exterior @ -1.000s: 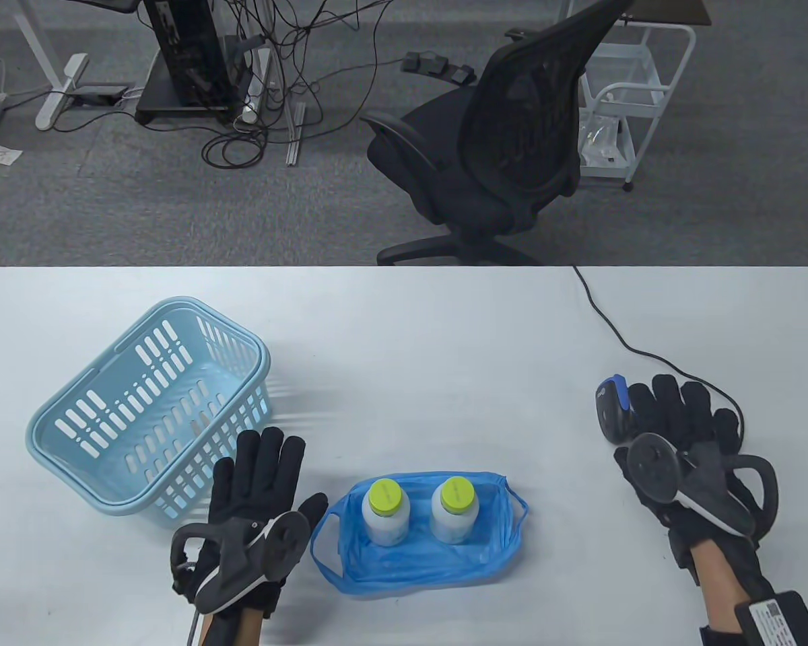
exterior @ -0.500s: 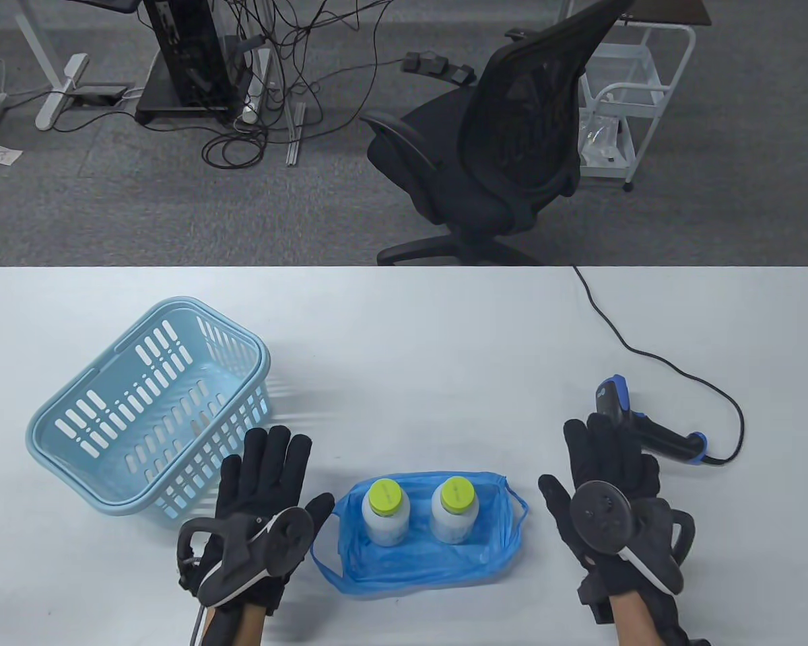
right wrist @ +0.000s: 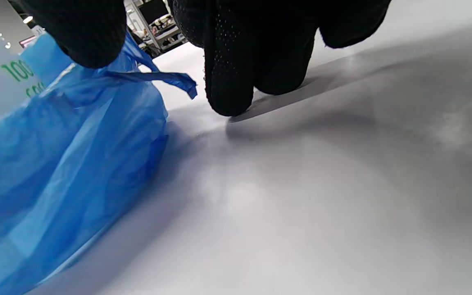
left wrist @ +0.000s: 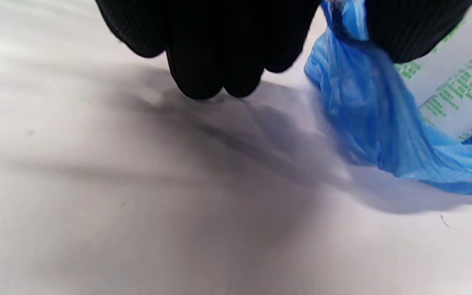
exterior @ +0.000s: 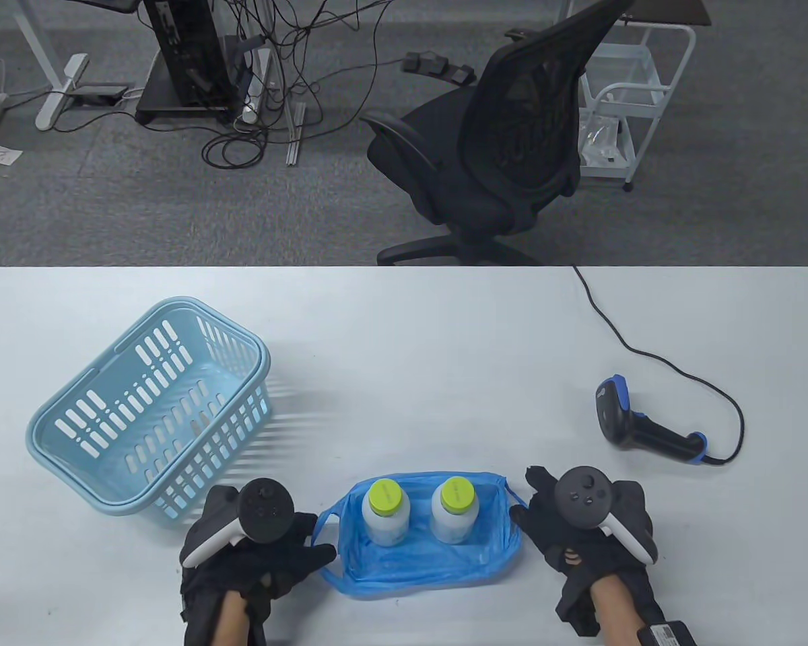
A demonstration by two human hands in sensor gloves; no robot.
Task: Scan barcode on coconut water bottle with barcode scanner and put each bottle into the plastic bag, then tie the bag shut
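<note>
Two white coconut water bottles with lime caps stand upright inside the open blue plastic bag near the table's front edge. My left hand pinches the bag's left handle between thumb and fingers. On the other side, my right hand pinches the right handle. A bottle label with green print shows through the bag. The black and blue barcode scanner lies on the table beyond my right hand, untouched.
A light blue slotted basket sits at the left, behind my left hand. The scanner's black cable runs back over the table's far edge. A black office chair stands past the table.
My right hand left the scanner lying on the table and came left to the bag's right handle. My left hand turned over and closed on the left handle.
</note>
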